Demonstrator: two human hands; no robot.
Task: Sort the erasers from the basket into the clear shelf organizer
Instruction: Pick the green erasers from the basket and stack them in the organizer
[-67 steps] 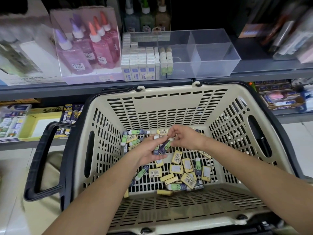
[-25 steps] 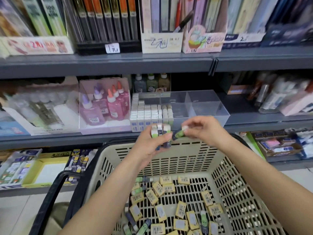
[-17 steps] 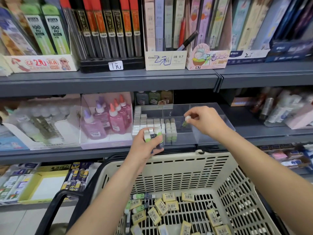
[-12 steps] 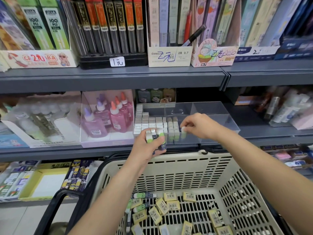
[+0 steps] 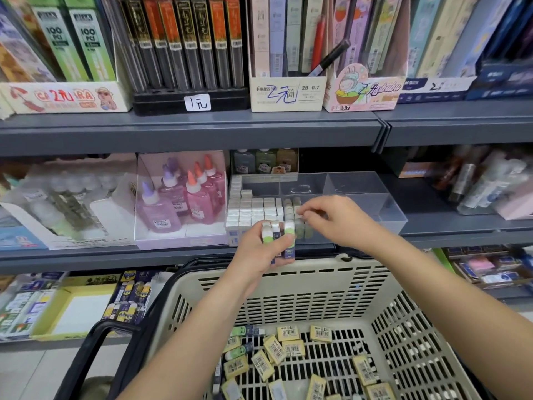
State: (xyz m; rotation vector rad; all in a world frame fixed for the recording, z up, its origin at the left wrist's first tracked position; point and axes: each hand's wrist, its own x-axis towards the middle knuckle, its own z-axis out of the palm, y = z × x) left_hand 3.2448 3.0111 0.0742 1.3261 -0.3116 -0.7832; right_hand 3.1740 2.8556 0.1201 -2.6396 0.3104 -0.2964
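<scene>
A clear shelf organizer (image 5: 386,197) stands on the middle shelf. Its left part holds rows of upright white erasers (image 5: 251,209) and a short column of green-sleeved erasers (image 5: 289,205); its right compartments look bare. My left hand (image 5: 259,255) is in front of the organizer and grips several upright green and blue sleeved erasers (image 5: 277,230). My right hand (image 5: 334,220) reaches over the organizer's front wall, its fingertips pinched on the top of an eraser (image 5: 299,217) in the green column. Below, the beige basket (image 5: 317,269) holds many loose yellow erasers (image 5: 290,349).
Pink and purple glue bottles (image 5: 184,197) stand in a box just left of the organizer. The grey upper shelf edge (image 5: 202,131) overhangs it. The basket's black handle (image 5: 86,359) is at lower left. Stationery boxes fill the lower shelf (image 5: 72,307).
Both hands rose from the basket to the organizer. My right hand carried a green eraser to the green column and now pinches there. My left hand keeps its bundle.
</scene>
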